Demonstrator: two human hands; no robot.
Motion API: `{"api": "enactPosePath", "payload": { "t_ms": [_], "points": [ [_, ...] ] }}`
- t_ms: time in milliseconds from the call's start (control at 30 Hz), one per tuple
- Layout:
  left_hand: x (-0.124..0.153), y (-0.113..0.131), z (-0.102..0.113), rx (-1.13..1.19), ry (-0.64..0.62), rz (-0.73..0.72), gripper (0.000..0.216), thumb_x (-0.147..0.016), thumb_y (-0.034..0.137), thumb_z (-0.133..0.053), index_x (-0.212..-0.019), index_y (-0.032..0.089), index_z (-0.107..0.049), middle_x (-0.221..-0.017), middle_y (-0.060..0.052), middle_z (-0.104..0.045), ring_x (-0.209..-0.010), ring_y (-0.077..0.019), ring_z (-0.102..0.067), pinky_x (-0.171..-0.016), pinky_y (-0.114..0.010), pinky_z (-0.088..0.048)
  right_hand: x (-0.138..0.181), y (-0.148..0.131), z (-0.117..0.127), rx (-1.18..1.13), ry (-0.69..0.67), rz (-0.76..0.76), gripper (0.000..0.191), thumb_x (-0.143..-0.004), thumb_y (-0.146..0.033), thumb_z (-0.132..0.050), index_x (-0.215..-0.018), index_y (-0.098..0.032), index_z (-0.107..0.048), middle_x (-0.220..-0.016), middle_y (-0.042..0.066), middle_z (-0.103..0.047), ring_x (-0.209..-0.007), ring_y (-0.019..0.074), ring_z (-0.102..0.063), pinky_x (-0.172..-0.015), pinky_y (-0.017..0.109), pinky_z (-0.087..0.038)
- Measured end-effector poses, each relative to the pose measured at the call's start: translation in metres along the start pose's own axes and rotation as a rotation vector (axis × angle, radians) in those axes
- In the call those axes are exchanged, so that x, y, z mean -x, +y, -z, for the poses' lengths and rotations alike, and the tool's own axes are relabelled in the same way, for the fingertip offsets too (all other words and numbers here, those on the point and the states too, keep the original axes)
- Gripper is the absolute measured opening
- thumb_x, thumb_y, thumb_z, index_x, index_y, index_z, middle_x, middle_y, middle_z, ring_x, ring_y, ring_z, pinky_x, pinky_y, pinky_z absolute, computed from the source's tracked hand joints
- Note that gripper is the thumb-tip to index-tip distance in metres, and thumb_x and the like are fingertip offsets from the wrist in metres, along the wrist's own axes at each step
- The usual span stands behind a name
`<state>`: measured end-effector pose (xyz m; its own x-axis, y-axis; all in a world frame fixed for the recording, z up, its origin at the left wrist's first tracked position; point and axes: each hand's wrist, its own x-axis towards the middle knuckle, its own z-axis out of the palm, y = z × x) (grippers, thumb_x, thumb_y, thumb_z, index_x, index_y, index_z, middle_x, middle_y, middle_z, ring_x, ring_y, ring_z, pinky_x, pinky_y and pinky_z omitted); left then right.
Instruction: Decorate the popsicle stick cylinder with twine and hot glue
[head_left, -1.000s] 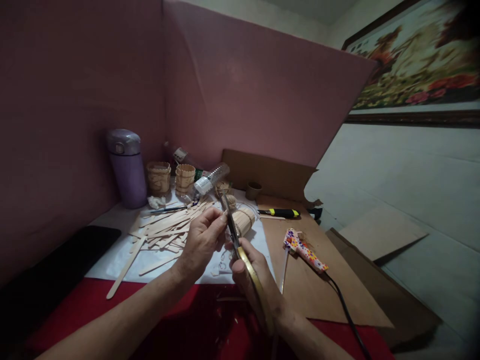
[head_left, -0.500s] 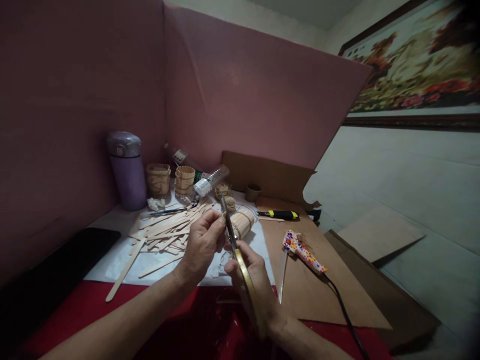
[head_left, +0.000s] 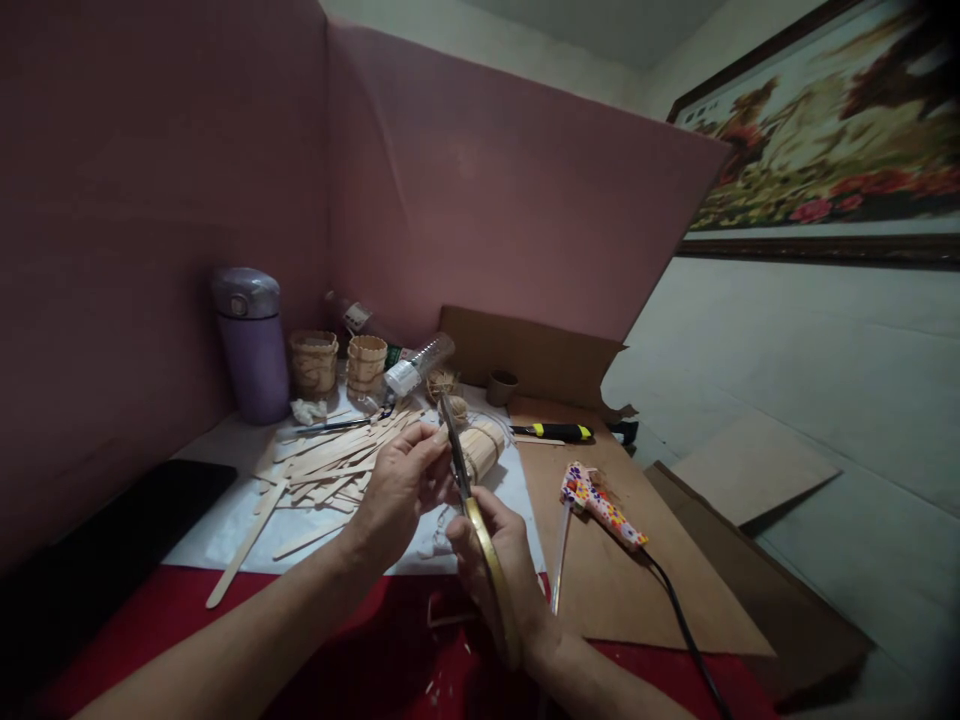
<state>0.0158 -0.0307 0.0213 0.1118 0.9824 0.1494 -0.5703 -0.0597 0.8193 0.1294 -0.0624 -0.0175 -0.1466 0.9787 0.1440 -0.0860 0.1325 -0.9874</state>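
Observation:
My right hand [head_left: 501, 560] grips a pair of scissors [head_left: 480, 540] by the gold handles, with the dark blades pointing up and away. My left hand [head_left: 405, 485] is pinched close beside the blades; whatever its fingertips hold is too small or hidden to make out. Just behind the blades lies a bundle of wooden sticks [head_left: 482, 450] bound with twine. Many loose craft sticks [head_left: 330, 465] are spread on the white sheet [head_left: 225, 525] to the left. Small pale scraps lie on the red surface [head_left: 360, 640] below my hands.
A purple tumbler [head_left: 257, 365], two stick-covered cups [head_left: 315, 365] and a plastic bottle [head_left: 420, 364] stand or lie at the back. On the cardboard [head_left: 637, 590] at right are a flowered glue gun [head_left: 600, 505] with a black cord and a yellow-black utility knife [head_left: 555, 432].
Small pale bits and a thin piece now show on the red surface below my hands. Both hands keep nearly the same pose, and the view has shifted slightly.

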Motion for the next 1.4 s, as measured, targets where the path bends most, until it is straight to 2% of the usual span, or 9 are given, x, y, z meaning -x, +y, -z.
{"api": "enactPosePath", "payload": {
  "t_ms": [133, 333, 467, 600, 700, 833, 1000, 1200, 1400],
  "points": [
    [0.000, 0.003, 0.000, 0.004, -0.039, -0.009, 0.029, -0.076, 0.032, -0.066, -0.065, 0.017, -0.044, -0.051, 0.007, -0.042, -0.041, -0.0040, -0.038, -0.040, -0.015, -0.029, 0.001, 0.004, 0.004, -0.076, -0.029, -0.076, 0.047, -0.065, -0.059, -0.072, -0.083, -0.021, -0.051, -0.050, -0.009, -0.039, -0.040, 0.0056, -0.032, -0.034, 0.017, -0.025],
    [-0.001, 0.003, 0.001, -0.068, -0.025, -0.008, 0.027, -0.075, 0.031, -0.065, -0.064, 0.017, -0.045, -0.051, 0.007, -0.044, -0.038, -0.0044, -0.039, -0.037, -0.016, -0.024, 0.001, 0.003, 0.010, -0.159, -0.079, -0.110, 0.059, -0.069, -0.070, -0.061, -0.100, -0.021, -0.050, -0.051, -0.011, -0.040, -0.035, 0.0038, -0.029, -0.031, 0.015, -0.025],
    [-0.001, 0.005, 0.005, -0.203, -0.094, 0.068, 0.026, -0.074, 0.031, -0.064, -0.060, 0.016, -0.048, -0.045, 0.006, -0.043, -0.033, -0.0037, -0.033, -0.035, -0.017, -0.018, 0.001, -0.014, 0.010, -0.093, 0.035, -0.056, 0.045, -0.076, -0.054, -0.064, -0.099, -0.018, -0.052, -0.055, -0.009, -0.042, -0.039, 0.0041, -0.032, -0.036, 0.016, -0.029],
    [0.000, 0.006, 0.008, -0.353, -0.268, 0.236, 0.026, -0.075, 0.034, -0.064, -0.061, 0.015, -0.053, -0.042, 0.005, -0.044, -0.032, -0.0042, -0.033, -0.034, -0.017, -0.017, -0.004, -0.024, 0.018, -0.118, 0.156, 0.100, 0.039, -0.074, -0.031, -0.066, -0.107, -0.019, -0.051, -0.071, -0.003, -0.055, -0.059, 0.0104, -0.053, -0.055, 0.022, -0.045],
    [0.002, 0.007, 0.008, -0.448, -0.329, 0.296, 0.026, -0.072, 0.033, -0.066, -0.058, 0.015, -0.054, -0.042, 0.003, -0.046, -0.031, -0.0047, -0.035, -0.033, -0.017, -0.019, -0.007, -0.020, 0.028, -0.133, 0.142, 0.125, 0.038, -0.077, -0.030, -0.062, -0.111, -0.020, -0.051, -0.078, -0.001, -0.058, -0.064, 0.0123, -0.056, -0.060, 0.025, -0.047],
    [0.003, 0.006, 0.009, -0.514, -0.396, 0.332, 0.024, -0.070, 0.032, -0.067, -0.058, 0.015, -0.056, -0.039, 0.004, -0.044, -0.030, -0.0047, -0.033, -0.032, -0.016, -0.019, -0.007, -0.017, 0.033, -0.085, 0.079, 0.105, 0.033, -0.077, -0.031, -0.061, -0.107, -0.019, -0.054, -0.065, -0.005, -0.053, -0.054, 0.0106, -0.050, -0.052, 0.023, -0.042],
    [0.001, 0.004, 0.012, -0.530, -0.392, 0.333, 0.019, -0.070, 0.025, -0.064, -0.055, 0.015, -0.055, -0.039, 0.004, -0.044, -0.030, -0.0047, -0.032, -0.031, -0.016, -0.020, -0.005, -0.020, 0.030, -0.095, 0.011, 0.123, 0.031, -0.075, -0.028, -0.062, -0.102, -0.019, -0.051, -0.061, -0.007, -0.050, -0.051, 0.0102, -0.048, -0.050, 0.024, -0.039],
    [-0.002, 0.000, 0.013, -0.465, -0.365, 0.273, 0.023, -0.082, 0.033, -0.054, -0.069, 0.016, -0.061, -0.044, 0.002, -0.048, -0.033, -0.0079, -0.041, -0.031, -0.016, -0.025, -0.007, -0.023, 0.030, -0.125, 0.144, 0.134, 0.033, -0.073, -0.027, -0.063, -0.101, -0.020, -0.047, -0.060, -0.008, -0.050, -0.049, 0.0100, -0.048, -0.048, 0.023, -0.039],
    [-0.002, -0.005, 0.012, -0.426, -0.367, 0.254, 0.018, -0.084, 0.032, -0.054, -0.077, 0.016, -0.059, -0.047, 0.003, -0.050, -0.036, -0.0078, -0.043, -0.033, -0.017, -0.031, -0.006, -0.026, 0.029, -0.113, 0.217, 0.160, 0.031, -0.073, -0.025, -0.062, -0.099, -0.020, -0.047, -0.058, -0.009, -0.048, -0.047, 0.0083, -0.046, -0.047, 0.022, -0.039]
  ]
}}
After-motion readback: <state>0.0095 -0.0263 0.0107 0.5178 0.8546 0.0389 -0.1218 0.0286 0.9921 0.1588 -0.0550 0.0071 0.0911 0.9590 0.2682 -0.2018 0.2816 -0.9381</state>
